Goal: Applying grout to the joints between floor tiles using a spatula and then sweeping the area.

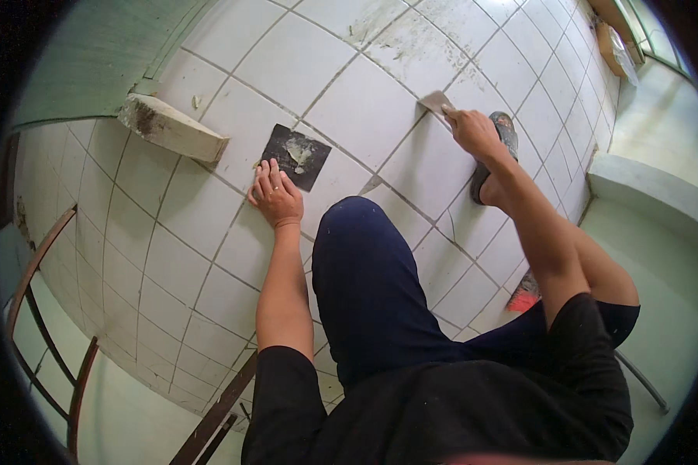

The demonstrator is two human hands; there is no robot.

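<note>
I am remotely observing the left hand (277, 198) resting spread fingers on the near-left corner of the black square sheet (316, 164), well inside the tiled floor's (364, 105) right edge, while the right hand (473, 133) is gripping a putty knife (435, 101), best angled low for even contact.

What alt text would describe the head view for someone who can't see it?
A person's left hand touches a black square sheet bearing a pale clump on a white tiled floor, while the right hand holds a flat scraper. A dark-clothed knee shows between the forearms.
</note>
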